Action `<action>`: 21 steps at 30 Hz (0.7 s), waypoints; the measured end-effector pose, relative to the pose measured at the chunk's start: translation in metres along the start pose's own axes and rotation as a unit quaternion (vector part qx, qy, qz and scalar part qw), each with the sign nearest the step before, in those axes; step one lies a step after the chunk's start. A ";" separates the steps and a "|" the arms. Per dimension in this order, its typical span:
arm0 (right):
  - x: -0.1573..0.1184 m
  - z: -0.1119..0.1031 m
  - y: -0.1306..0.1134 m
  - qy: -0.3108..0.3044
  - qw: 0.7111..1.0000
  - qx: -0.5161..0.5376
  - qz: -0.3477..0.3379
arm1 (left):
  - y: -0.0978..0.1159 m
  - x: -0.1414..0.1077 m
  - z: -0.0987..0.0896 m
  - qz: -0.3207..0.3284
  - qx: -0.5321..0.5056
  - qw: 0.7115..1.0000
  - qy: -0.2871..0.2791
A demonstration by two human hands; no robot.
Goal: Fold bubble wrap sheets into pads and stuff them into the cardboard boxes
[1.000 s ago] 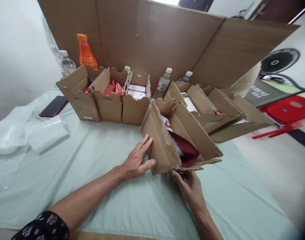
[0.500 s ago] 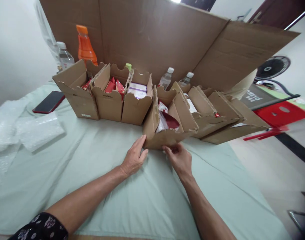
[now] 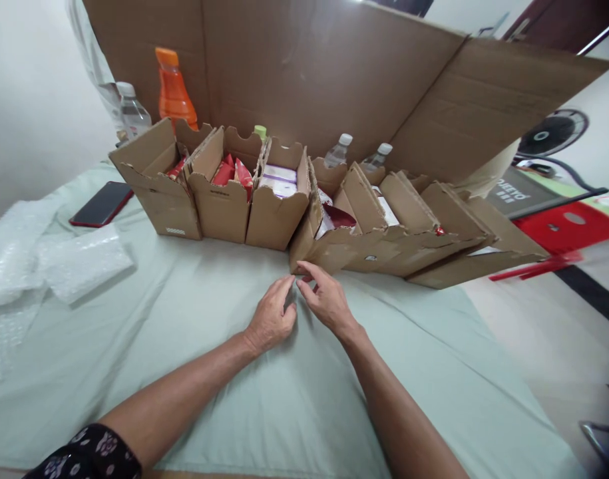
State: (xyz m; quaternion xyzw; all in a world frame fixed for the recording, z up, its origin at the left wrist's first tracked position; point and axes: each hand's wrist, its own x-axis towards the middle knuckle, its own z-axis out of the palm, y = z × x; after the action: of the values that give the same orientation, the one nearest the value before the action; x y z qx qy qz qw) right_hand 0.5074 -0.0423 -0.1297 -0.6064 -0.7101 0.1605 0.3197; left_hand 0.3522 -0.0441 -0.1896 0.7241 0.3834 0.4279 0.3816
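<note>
A row of open-topped cardboard boxes stands on the bed-like surface covered with a pale green sheet (image 3: 204,299). My left hand (image 3: 274,311) rests just in front of the fourth cardboard box from the left (image 3: 329,256), thumb apart from its fingers and nothing in it. Close beside it is my right hand (image 3: 327,296), its fingers bent but apart, near that box's lower front corner; whether a fingertip touches the cardboard I cannot tell. Inside this box lies a dark red and clear packet (image 3: 338,218). The box to its left holds white and purple packs (image 3: 278,181).
Behind the row rises a large cardboard panel (image 3: 304,73), with an orange bottle (image 3: 177,96) and clear bottles (image 3: 338,152) before it. To the left lie a phone (image 3: 102,203) and bubble wrap (image 3: 87,263). A red chair (image 3: 574,223) and a fan (image 3: 554,132) are at right.
The fourth box has gone back, its front now level with the boxes on its right. My right hand has come off its front and moved left, toward my left hand.
</note>
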 end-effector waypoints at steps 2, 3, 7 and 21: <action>0.011 0.003 0.001 0.006 1.000 -0.007 0.001 | 0.001 0.001 0.000 0.001 0.001 1.000 0.001; 0.016 0.005 0.003 0.012 1.000 -0.013 0.004 | 0.002 0.001 0.000 0.002 0.002 1.000 0.000; 0.025 0.008 0.009 0.013 0.999 -0.041 0.010 | 0.003 0.002 0.001 0.011 0.008 1.000 0.001; 0.108 -0.027 -0.091 0.045 0.988 -0.142 -0.042 | 0.002 0.000 0.001 -0.056 -0.046 0.996 0.049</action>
State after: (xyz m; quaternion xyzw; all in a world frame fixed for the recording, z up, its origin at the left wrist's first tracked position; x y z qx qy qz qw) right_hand 0.4496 0.0377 -0.0252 -0.6221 -0.7352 0.0173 0.2684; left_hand 0.3534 -0.0448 -0.1880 0.6613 0.4215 0.4581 0.4185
